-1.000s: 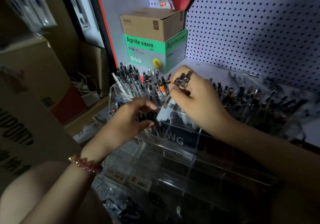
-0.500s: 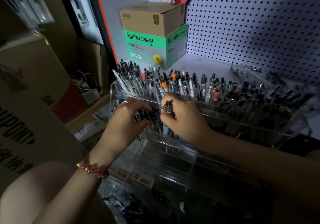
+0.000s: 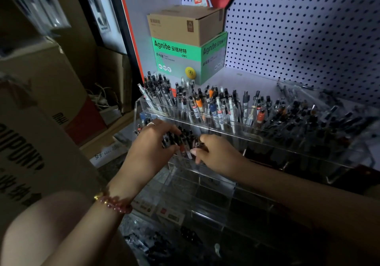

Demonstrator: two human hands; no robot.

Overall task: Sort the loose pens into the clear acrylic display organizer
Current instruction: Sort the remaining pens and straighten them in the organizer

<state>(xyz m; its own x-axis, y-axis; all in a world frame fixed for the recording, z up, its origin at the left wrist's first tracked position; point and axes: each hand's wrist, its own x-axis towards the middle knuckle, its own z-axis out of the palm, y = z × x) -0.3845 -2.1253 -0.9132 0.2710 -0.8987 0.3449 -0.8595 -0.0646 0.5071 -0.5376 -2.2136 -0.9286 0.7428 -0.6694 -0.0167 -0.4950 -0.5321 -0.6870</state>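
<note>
One green "Agnite deli" box [image 3: 174, 60] behind organizer [image 3: 216, 180]

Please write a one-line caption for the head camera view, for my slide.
Left hand and right hand grip a bunch of pens in a second-tier slot of the clear acrylic organizer.

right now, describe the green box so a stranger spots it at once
Go to the back corner by the pegboard, behind the clear acrylic organizer. Two boxes are stacked there; the green box is the lower one, marked Agnite with a yellow ball, under a plain brown carton.
</note>
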